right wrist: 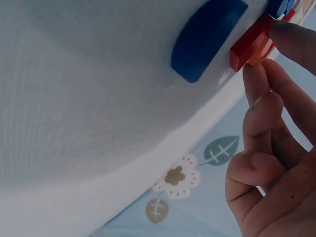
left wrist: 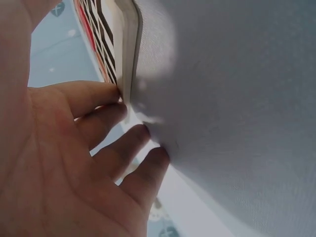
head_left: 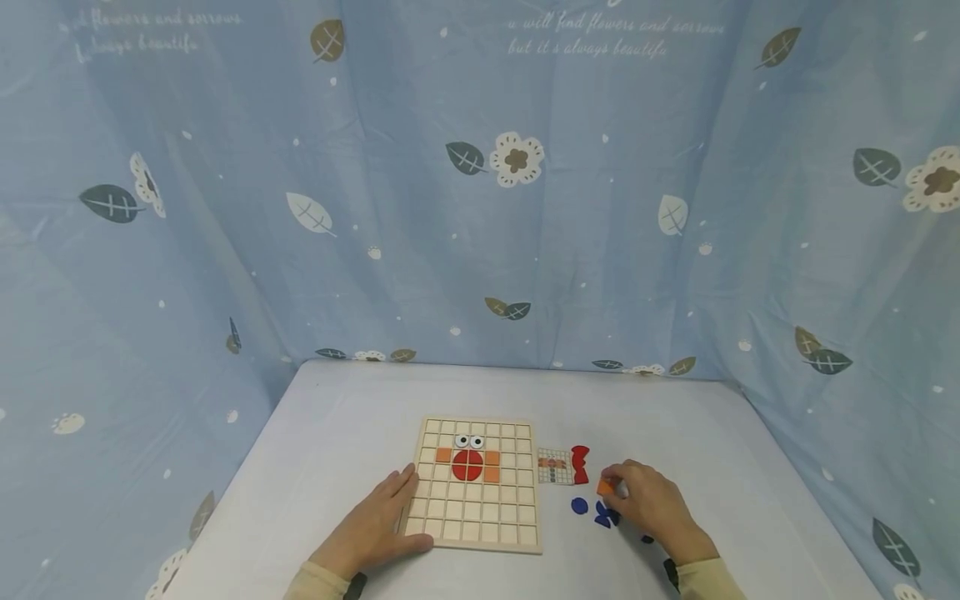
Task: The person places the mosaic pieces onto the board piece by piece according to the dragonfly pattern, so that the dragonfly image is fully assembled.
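Along the left edge of the wooden grid board [head_left: 487, 547], your left hand [head_left: 372, 527] rests with fingers extended and thumb spread toward the near corner, touching the frame without closing round it. The board looks stiff and fairly light, likely to slide on the smooth-looking tabletop [head_left: 360, 400], so brace it by its raised rim.

Within the board's upper half sit loose-looking orange squares [head_left: 444, 456], two eye tiles [head_left: 469, 442] and a red disc made of quarters [head_left: 467, 472]; a knock to the board could shift them.

Just beside the board's right edge lies a small pattern card [head_left: 556, 467], probably thin and easily nudged, with red curved tiles [head_left: 580, 464] beyond it. A blue disc [head_left: 579, 506] and blue tiles [head_left: 603, 521] lie farther right, on the board's near side of those.

Well to the board's right, your right hand [head_left: 651, 504] pinches an orange tile [head_left: 605, 487] between thumb and fingers. Expect it to be light, rigid and hard to break, though a smooth finish may slip; hold it by opposite edges, leaving its underside free.
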Motion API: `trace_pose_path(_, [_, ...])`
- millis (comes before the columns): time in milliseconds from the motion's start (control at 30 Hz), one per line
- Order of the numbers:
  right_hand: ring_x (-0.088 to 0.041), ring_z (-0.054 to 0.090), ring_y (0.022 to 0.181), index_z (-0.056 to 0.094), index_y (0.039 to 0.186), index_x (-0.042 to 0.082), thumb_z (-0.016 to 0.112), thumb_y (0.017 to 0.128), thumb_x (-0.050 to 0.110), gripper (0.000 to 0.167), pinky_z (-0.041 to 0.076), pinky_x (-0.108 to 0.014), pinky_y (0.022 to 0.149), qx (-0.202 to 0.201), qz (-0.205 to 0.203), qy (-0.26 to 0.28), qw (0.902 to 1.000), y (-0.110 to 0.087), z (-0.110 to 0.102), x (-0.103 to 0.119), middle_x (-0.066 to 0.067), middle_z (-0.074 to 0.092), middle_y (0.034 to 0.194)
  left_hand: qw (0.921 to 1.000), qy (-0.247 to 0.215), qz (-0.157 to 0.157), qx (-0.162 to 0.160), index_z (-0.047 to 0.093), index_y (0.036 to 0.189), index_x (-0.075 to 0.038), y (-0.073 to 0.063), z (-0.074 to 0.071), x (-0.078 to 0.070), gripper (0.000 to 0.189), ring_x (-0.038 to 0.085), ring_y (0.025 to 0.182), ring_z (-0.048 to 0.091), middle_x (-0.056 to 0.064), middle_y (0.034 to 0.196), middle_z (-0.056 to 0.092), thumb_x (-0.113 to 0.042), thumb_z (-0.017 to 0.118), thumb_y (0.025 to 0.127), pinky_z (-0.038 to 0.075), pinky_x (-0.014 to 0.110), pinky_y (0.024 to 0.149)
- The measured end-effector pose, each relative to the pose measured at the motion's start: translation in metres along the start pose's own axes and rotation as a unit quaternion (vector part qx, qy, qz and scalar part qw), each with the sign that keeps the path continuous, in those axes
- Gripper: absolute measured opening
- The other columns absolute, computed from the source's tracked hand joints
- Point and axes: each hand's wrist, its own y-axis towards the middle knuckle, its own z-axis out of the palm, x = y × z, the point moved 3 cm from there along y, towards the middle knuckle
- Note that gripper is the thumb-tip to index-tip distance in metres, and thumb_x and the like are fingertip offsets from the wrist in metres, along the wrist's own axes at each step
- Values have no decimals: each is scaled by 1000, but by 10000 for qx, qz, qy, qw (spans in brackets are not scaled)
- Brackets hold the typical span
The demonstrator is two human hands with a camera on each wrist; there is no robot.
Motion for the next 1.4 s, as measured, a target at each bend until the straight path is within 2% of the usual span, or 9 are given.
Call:
trace_pose_path(200, [-18,66,89,78,101,18,89,76,24,29,60,-48,80,-206,-106,19,9997,0,-5,3,7,68,92,9999,-102,71,-59,41,153,1,-2,-3,3,106,41,146,34,13,162,35,-70,71,80,36,56,115])
trace_pose_path(333, [-15,64,89,78,103,21,89,77,29,29,61,-43,81,-681,-327,25,9971,1,-7,13,8,68,95,9999,-110,83,-77,43,152,0,-2,-4,3,104,41,145,35,13,161,36,-69,72,80,36,56,115])
trace_pose_path(400, [-11,61,83,78,102,21,89,77,30,29,61,-36,75,-978,-523,65,9938,2,-9,21,9,67,95,9999,-90,62,-80,44,152,0,-2,-4,3,103,41,146,35,13,161,37,-68,72,80,35,56,115])
trace_pose_path(600, [-10,57,74,77,104,21,88,79,27,27,50,-24,59,-1518,-1364,385,9782,8,-10,51,8,67,96,9999,-106,-6,-83,44,152,0,-2,-4,3,103,40,146,35,12,161,37,-66,75,79,35,55,116])
trace_pose_path(800, [-13,66,83,76,105,22,88,80,25,28,57,-28,66,-1860,-2479,580,9490,20,-3,91,10,67,98,9999,-126,-35,-60,44,152,0,-3,-4,4,103,40,146,34,12,161,37,-66,75,79,35,55,115])
trace_pose_path(867, [-13,67,85,76,106,22,87,80,24,28,58,-28,68,-1875,-2726,646,9415,24,0,104,10,67,97,9999,-90,-42,-43,44,152,-1,-3,-3,4,103,39,146,34,11,161,36,-67,75,79,35,55,115])
trace_pose_path(967, [-13,67,85,76,107,22,86,82,25,26,58,-27,69,-1748,-2920,712,9376,30,5,124,10,67,97,10000,-68,-54,-18,44,152,-1,-2,-2,5,104,39,147,34,11,162,36,-68,74,79,35,55,116])
trace_pose_path(1167, [-13,67,89,76,108,19,82,87,28,23,59,-27,74,-1363,-3136,560,9381,44,15,158,7,68,102,9999,-150,-81,4,44,152,0,-2,-3,5,103,40,147,33,12,162,36,-66,75,79,35,56,115])
trace_pose_path(1400, [-9,66,90,78,107,23,76,92,31,17,58,-27,76,-945,-3358,444,9361,57,23,190,7,70,105,10000,-97,14,-18,43,152,0,-2,-2,3,102,41,146,34,11,162,36,-66,74,80,36,57,115])
